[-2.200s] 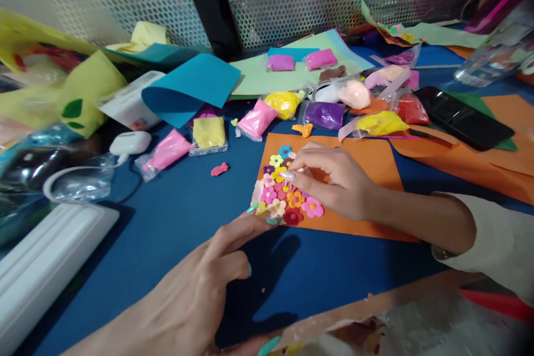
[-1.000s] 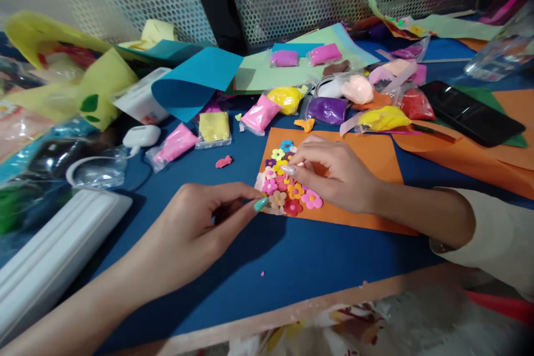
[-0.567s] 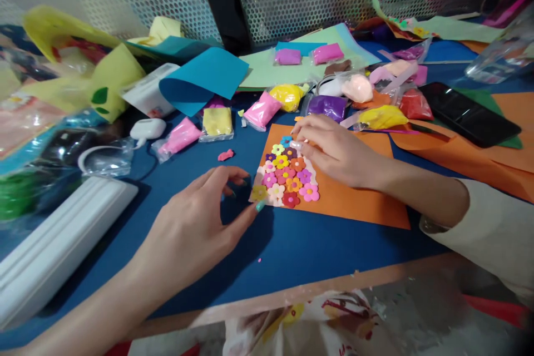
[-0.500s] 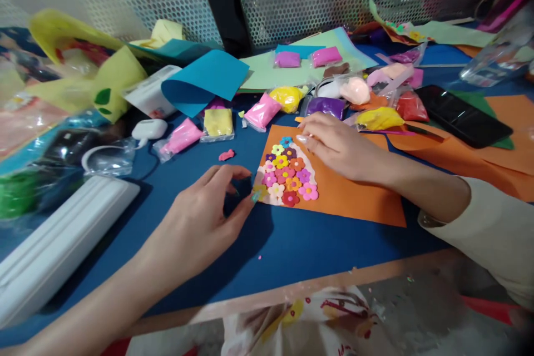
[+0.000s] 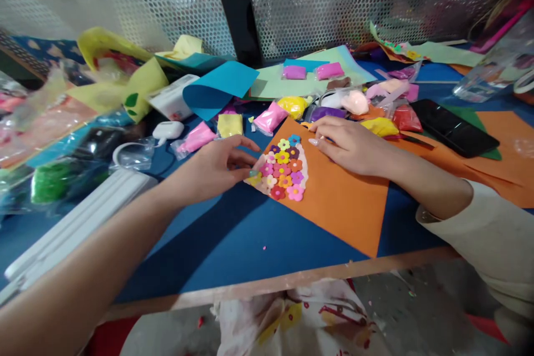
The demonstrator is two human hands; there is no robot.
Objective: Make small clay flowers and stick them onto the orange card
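An orange sheet [image 5: 342, 194] lies turned at an angle on the blue table, with a patch of small multicoloured clay flowers [image 5: 282, 169] on its left part. My left hand [image 5: 217, 169] is at the sheet's left corner, its fingers apart and the thumb tip by a yellow flower. My right hand [image 5: 350, 144] rests on the sheet's upper part, right of the flowers, fingers loosely bent. A small orange piece [image 5: 306, 125] shows by its fingertips; whether they grip it is unclear.
Behind the sheet lie bags of pink [image 5: 270, 117], yellow [image 5: 293, 107] and purple clay. A black phone [image 5: 454, 127] lies at the right, another [image 5: 242, 28] leans on the perforated metal panel [image 5: 300, 5]. A long white case [image 5: 83, 222] and a white earphone case [image 5: 168, 130] are left.
The orange sheet has turned clockwise, its lower right corner now nearer the table's front edge. My left hand has moved up beside the flowers, and the camera view has shifted.
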